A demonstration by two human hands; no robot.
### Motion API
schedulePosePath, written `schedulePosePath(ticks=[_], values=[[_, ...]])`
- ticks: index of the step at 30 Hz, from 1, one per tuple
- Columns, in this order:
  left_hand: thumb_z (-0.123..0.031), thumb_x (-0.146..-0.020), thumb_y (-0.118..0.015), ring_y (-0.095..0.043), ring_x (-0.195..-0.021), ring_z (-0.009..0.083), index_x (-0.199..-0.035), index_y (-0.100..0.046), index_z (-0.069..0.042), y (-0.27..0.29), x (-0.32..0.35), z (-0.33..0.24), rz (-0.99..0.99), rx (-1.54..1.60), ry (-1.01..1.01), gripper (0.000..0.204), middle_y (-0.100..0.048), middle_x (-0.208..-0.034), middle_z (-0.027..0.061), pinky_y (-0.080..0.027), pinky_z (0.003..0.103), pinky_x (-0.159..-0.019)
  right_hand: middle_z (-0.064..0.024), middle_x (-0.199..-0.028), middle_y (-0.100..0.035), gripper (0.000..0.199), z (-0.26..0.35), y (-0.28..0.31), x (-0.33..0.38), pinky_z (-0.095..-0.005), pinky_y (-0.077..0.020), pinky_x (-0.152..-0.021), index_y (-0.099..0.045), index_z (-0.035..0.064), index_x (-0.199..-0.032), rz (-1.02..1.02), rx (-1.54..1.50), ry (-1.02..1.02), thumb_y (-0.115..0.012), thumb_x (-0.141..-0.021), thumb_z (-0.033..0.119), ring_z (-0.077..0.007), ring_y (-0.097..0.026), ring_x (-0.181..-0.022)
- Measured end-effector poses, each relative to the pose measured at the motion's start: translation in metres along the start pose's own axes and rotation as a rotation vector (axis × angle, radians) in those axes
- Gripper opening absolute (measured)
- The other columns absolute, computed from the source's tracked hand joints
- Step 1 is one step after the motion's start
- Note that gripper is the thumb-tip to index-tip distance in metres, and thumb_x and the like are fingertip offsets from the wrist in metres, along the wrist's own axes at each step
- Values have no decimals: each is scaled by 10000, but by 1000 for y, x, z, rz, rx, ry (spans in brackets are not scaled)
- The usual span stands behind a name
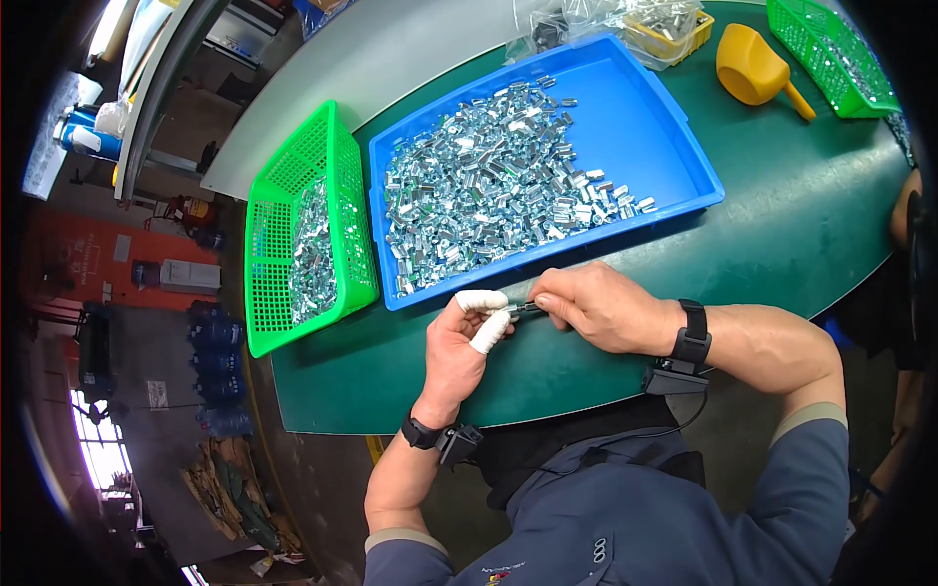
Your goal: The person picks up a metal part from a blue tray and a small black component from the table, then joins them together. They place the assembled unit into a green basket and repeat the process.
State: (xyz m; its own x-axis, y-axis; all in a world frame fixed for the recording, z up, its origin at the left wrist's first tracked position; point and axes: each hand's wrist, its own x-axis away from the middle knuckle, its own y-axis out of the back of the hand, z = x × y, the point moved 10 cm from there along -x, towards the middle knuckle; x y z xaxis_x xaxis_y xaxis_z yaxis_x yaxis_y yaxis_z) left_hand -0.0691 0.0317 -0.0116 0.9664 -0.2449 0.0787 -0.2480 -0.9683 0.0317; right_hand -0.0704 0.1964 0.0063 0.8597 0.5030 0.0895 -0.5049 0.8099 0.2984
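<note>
White wrapping covers the thumb and forefinger of my left hand [457, 350], which pinches a small shiny metal piece [511, 310]. Closed fingers of my right hand [611, 311] grip a thin dark rod [529, 307] whose tip meets that piece. Whether the tip is inside it or only against it, I cannot tell. Both hands are over the near side of the table, just in front of a shallow blue tray [635, 127]. A heap of silvery metal sleeves [489, 176] fills most of the tray, leaving its right part bare.
Left of the tray, a green mesh basket [355, 230] holds more metal pieces. Across the green table [782, 205] are a yellow scoop [752, 68], another green basket [819, 59] and a yellow bin [700, 41] with clear plastic. Part of another person shows at the right edge.
</note>
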Motion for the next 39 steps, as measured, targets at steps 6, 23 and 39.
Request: schedulePosePath(ticks=[6,23,39], values=[[-3,-968,-687,-695,-857,140,-1136,-645,-14,-1,0,0,5,-23,11,173,-721,-1003,82,-575,271,-793,-205,-873,-698,135,12,11,6,-475,-525,-716,-629,9,-994,-183,25,231,-626,-991,144,-400,-692,-843],[41,-952,-681,-681,-963,148,-1126,-617,-18,-9,1,-6,35,-44,-93,194,-696,-1086,83,-568,293,-866,-209,-804,-672,193,2,5,0,-493,-501,-684,-634,11,-938,-90,167,107,-614,-1002,192,-416,-665,-782],[-15,-953,-710,-675,-1031,166,-1392,-524,-3,-12,-1,4,82,-45,-23,477,-667,-1192,110,-565,305,-916,-183,-805,-682,191,8,9,4,-433,-514,-677,-668,21,-974,-160,15,193,-623,-1003,204,-354,-680,-753]])
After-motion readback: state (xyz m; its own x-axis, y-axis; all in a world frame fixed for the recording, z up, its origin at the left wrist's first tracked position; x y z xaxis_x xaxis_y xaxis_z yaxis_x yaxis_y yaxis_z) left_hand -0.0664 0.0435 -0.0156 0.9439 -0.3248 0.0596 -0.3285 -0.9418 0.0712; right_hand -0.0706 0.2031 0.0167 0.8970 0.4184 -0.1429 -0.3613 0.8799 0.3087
